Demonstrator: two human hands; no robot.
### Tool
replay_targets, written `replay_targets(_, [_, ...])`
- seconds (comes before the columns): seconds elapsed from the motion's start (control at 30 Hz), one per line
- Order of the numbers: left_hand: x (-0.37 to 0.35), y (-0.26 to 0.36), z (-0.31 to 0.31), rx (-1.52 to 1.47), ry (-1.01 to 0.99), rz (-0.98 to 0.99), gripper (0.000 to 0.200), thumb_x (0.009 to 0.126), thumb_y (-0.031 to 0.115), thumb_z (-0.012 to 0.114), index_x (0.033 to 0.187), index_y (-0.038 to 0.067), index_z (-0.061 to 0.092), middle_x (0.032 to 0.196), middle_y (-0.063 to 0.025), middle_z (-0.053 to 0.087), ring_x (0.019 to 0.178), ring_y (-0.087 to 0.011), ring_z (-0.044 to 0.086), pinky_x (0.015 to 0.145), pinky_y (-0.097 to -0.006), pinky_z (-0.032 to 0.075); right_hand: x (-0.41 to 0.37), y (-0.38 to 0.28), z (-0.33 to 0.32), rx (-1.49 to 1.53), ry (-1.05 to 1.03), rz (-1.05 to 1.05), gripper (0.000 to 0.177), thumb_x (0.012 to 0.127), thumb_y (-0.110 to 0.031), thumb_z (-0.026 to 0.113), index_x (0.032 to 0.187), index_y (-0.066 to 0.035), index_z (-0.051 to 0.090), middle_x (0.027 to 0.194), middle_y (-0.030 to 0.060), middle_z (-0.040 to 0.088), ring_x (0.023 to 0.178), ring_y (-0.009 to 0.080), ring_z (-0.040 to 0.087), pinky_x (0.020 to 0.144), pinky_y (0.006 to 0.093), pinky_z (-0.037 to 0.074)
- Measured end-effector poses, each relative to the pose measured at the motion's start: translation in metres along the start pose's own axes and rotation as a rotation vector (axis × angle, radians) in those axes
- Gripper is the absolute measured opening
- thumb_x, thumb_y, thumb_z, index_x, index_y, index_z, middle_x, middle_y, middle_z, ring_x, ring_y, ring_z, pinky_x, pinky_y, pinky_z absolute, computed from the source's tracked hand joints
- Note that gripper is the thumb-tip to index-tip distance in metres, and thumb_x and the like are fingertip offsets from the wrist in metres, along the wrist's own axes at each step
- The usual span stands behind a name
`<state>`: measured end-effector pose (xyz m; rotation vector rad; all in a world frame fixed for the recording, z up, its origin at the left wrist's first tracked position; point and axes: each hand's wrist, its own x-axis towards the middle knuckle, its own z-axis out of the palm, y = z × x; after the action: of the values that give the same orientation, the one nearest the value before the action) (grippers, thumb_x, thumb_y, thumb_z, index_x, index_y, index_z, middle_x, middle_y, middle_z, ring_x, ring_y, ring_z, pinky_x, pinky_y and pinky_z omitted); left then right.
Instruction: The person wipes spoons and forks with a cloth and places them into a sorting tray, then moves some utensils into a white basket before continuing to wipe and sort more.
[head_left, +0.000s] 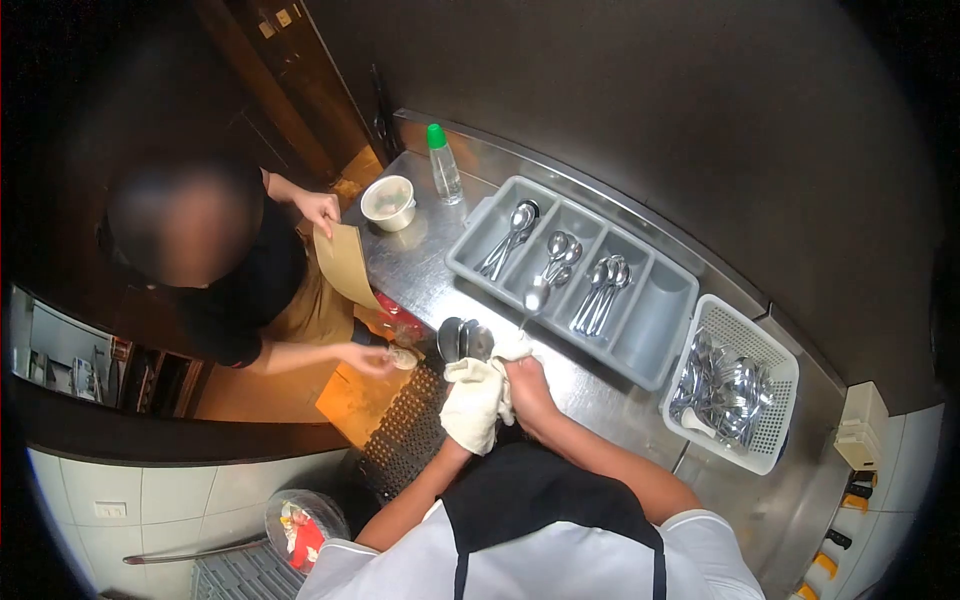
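My left hand (470,415) is wrapped in a white cloth (472,398), which hides its fingers. Several large dark-looking spoons (465,340) stick up out of the cloth in that hand. My right hand (530,390) is closed beside it on a fold of the cloth. From this fold a single spoon (537,295) points up, its bowl over the near edge of the grey cutlery tray (645,375). Three of the tray's four compartments hold spoons (603,290); the right one shows a bare bottom.
A white perforated basket (785,400) of mixed cutlery stands right of the tray. Behind at the left are a green-capped bottle (446,170) and a white bowl (388,205). At the left, another person (255,270) holds a brown paper piece (345,262) and a small round item (403,358).
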<state>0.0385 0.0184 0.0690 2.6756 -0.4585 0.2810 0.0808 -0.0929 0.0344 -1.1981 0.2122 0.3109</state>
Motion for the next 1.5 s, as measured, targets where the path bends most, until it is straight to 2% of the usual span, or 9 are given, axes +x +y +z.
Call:
replay_targets(0.1, [0.008, -0.003, 0.016, 0.420, -0.136, -0.204, 0.017, 0.094, 0.019, 0.051, 0.090, 0.003, 0.053, 0.072, -0.0166, 0.057, 0.070, -0.0306, 0.063, 0.063, -0.0417, 0.049, 0.033, -0.020, -0.012, 0.084, -0.021, 0.138, 0.023, 0.095, -0.014, 0.052, 0.109, 0.001, 0.060, 0.097, 0.0091, 0.065, 0.082, 0.0177, 0.063, 0.072, 0.0321, 0.051])
replay_targets(0.27, [0.023, -0.003, 0.004, -0.036, -0.026, -0.614, 0.028, 0.099, 0.026, 0.040, 0.089, 0.001, 0.049, 0.066, -0.0135, 0.059, 0.064, -0.0269, 0.066, 0.057, -0.0368, 0.051, 0.099, -0.048, -0.043, 0.481, -0.136, 0.218, 0.022, 0.095, -0.019, 0.053, 0.098, 0.000, 0.064, 0.092, 0.0116, 0.067, 0.078, 0.0186, 0.066, 0.067, 0.0310, 0.055])
replay_targets(0.43, [0.034, -0.006, -0.030, -0.624, 0.095, -0.975, 0.022, 0.097, 0.029, 0.047, 0.092, 0.008, 0.053, 0.069, -0.0082, 0.059, 0.063, -0.0166, 0.062, 0.052, -0.0329, 0.047, 0.070, -0.077, -0.028, -1.197, -0.564, -0.143, 0.020, 0.089, -0.023, 0.057, 0.090, -0.006, 0.069, 0.079, 0.0144, 0.067, 0.076, 0.0308, 0.067, 0.074, 0.0452, 0.052])
replay_targets(0.53, [0.024, -0.014, -0.043, -1.633, 0.383, -0.857, 0.008, 0.095, 0.015, 0.056, 0.096, 0.008, 0.052, 0.075, 0.0010, 0.052, 0.066, -0.0075, 0.050, 0.056, -0.0243, 0.042, 0.100, -0.073, -0.014, -1.168, -0.203, -0.522, 0.017, 0.084, -0.017, 0.057, 0.079, -0.006, 0.068, 0.080, 0.0205, 0.066, 0.077, 0.0372, 0.066, 0.071, 0.0481, 0.051])
replay_targets(0.7, [0.007, -0.020, -0.087, -1.618, 0.392, -0.824, 0.009, 0.097, 0.015, 0.054, 0.102, 0.007, 0.053, 0.089, 0.0015, 0.053, 0.078, -0.0072, 0.050, 0.069, -0.0240, 0.043, 0.220, -0.081, 0.009, -1.592, 0.113, -0.799, 0.012, 0.080, -0.013, 0.061, 0.077, -0.007, 0.070, 0.084, 0.0147, 0.070, 0.076, 0.0338, 0.068, 0.063, 0.0424, 0.054])
replay_targets(0.8, [-0.022, -0.036, -0.081, -1.397, 0.505, -0.865, 0.013, 0.099, 0.012, 0.051, 0.110, 0.006, 0.053, 0.095, 0.0016, 0.054, 0.086, -0.0077, 0.052, 0.078, -0.0257, 0.045, 0.274, -0.069, 0.030, -1.991, 0.027, -0.397, 0.013, 0.081, -0.016, 0.063, 0.086, -0.012, 0.074, 0.090, 0.0081, 0.072, 0.083, 0.0275, 0.071, 0.064, 0.0360, 0.055])
replay_targets(0.93, [-0.042, -0.041, -0.100, -1.199, 0.526, -1.095, 0.017, 0.096, 0.010, 0.055, 0.113, 0.006, 0.054, 0.099, -0.0002, 0.057, 0.088, -0.0085, 0.056, 0.075, -0.0267, 0.049, 0.307, -0.039, 0.026, -1.961, 0.071, -0.259, 0.016, 0.079, -0.018, 0.063, 0.087, -0.012, 0.075, 0.091, 0.0105, 0.073, 0.086, 0.0254, 0.071, 0.069, 0.0380, 0.056])
replay_targets(1.0, [-0.062, -0.062, -0.089, -1.615, 0.462, -0.801, 0.009, 0.097, 0.012, 0.052, 0.098, 0.005, 0.055, 0.085, -0.0008, 0.057, 0.073, -0.0088, 0.055, 0.067, -0.0267, 0.048, 0.317, -0.038, 0.020, -1.964, 0.065, -0.257, 0.017, 0.080, -0.019, 0.062, 0.088, -0.012, 0.075, 0.091, 0.0098, 0.073, 0.086, 0.0247, 0.071, 0.068, 0.0387, 0.056])
replay_targets(1.5, [-0.009, -0.057, -0.123, -1.514, 0.133, -0.829, 0.013, 0.095, 0.014, 0.056, 0.099, 0.002, 0.058, 0.087, -0.0032, 0.059, 0.078, -0.0096, 0.056, 0.069, -0.0261, 0.047, 0.214, -0.116, -0.054, -1.399, 0.415, -0.102, 0.041, 0.085, -0.035, 0.058, 0.098, 0.002, 0.070, 0.101, 0.0275, 0.066, 0.095, 0.0425, 0.064, 0.085, 0.0470, 0.050])
